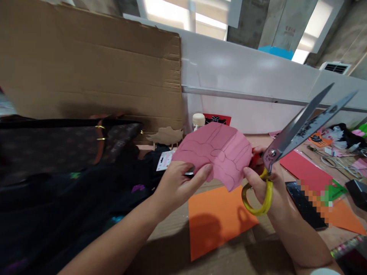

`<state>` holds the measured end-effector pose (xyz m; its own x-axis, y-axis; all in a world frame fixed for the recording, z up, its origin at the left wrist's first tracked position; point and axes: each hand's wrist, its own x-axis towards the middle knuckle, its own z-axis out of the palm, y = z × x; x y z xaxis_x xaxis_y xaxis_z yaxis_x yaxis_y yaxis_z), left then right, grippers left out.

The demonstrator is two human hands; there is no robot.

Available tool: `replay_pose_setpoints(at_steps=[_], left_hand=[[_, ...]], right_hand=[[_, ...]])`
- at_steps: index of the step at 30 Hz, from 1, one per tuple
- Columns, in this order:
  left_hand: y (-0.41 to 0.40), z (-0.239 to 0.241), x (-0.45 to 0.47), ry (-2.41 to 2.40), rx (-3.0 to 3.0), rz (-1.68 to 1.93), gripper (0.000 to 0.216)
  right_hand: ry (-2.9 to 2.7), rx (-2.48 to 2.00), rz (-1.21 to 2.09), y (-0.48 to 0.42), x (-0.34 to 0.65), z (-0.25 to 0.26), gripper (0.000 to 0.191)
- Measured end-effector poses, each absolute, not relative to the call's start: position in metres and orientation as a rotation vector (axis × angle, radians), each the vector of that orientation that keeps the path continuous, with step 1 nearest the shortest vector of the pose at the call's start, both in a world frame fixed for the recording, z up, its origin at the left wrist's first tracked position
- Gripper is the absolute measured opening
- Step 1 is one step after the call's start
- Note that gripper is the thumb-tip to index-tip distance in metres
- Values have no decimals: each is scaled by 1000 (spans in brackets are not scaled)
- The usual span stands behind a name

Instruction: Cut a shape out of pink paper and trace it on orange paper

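Note:
A piece of pink paper [213, 152] with pencil-like outlines drawn on it and a cut edge is held up in front of me. My left hand [180, 183] pinches its lower left edge, thumb on top. Yellow-handled scissors [272, 152] hang in my right hand [265, 183], blades parted and pointing up and away to the right. The right thumb and fingers also touch the paper's right edge. Below both hands lies an orange sheet [212, 229], with their shadow across it.
A brown patterned bag [57, 141] and dark cloth [86, 202] fill the left side, before a tall cardboard panel [100, 61]. A white-lidded bottle [198, 120] stands behind the paper. To the right lie a red sheet [305, 170], a dark phone-like slab [305, 204] and cables [338, 162].

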<state>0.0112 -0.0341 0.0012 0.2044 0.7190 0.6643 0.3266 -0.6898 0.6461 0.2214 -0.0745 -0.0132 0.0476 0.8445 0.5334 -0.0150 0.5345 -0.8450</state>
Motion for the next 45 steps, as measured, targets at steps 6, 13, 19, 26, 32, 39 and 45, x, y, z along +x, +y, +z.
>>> replay_pose_setpoints(at_steps=[6,13,19,26,32,39,45], left_hand=[[-22,-1,-5,1268,1853,1797,46],[-22,11,-19,1147,1878,2029,27],[-23,11,-21,1162,1832,2072,31],[-22,9,-15,1133,1915,2066,29],[-25,9,-11,1133,1916,2079,31],[-29,9,-9,1087,1918,2069,28],[-30,7,-10,1055,1913,2100,26]], right_hand=[[-1430,-660,979,-68,223,-29,44],[-1540,-769,1252,-79,197,-43,54],[-1486,-876,1256,-76,189,-56,67],[-1531,-857,1291,-77,191,-70,63],[-1571,-859,1311,-79,195,-77,57],[-1553,-832,1297,-77,196,-77,57],[-1558,-854,1306,-79,195,-70,53]])
